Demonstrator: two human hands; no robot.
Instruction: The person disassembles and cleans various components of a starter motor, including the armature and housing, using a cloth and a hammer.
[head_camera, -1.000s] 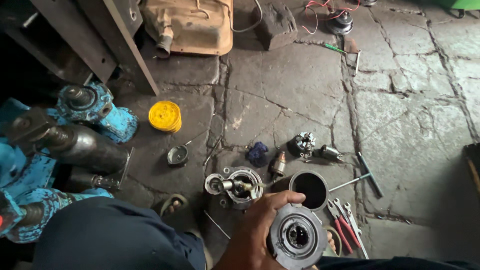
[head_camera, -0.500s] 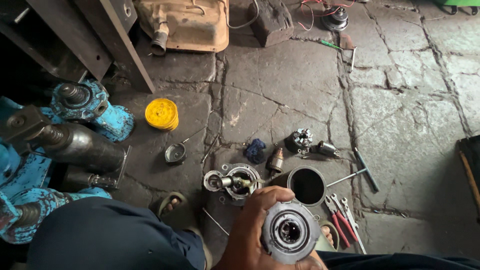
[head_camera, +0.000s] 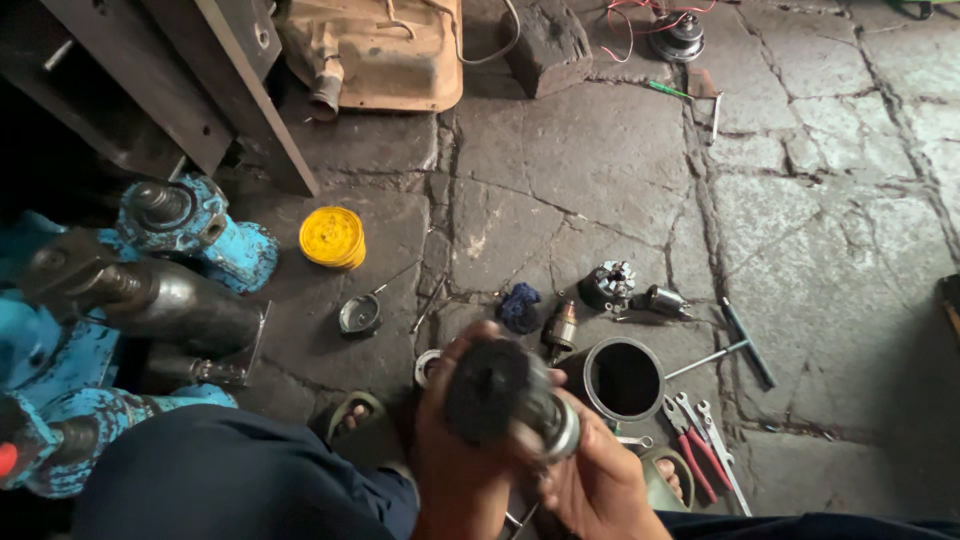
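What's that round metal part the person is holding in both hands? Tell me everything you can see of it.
The round metal part is a short cylinder, dark and greasy at its wide end, with a shinier steel ring toward the other end. It is blurred, so finer details are unclear. It is tilted above the stone floor, gripped by the left hand and the right hand.

Both hands meet at the near edge of the stone floor (head_camera: 600, 170): the left hand (head_camera: 455, 450) and the right hand (head_camera: 600, 480) clasp a dark round metal motor part (head_camera: 505, 395) between them. Just right of it stands an open grey metal cylinder (head_camera: 622, 378), with red-handled pliers (head_camera: 690, 450) to its right. Beyond lie a blue rag (head_camera: 520, 305) and a small toothed metal gear (head_camera: 608, 283). Far left sits a yellow round lid (head_camera: 332, 237), beside blue painted machinery (head_camera: 190, 225).
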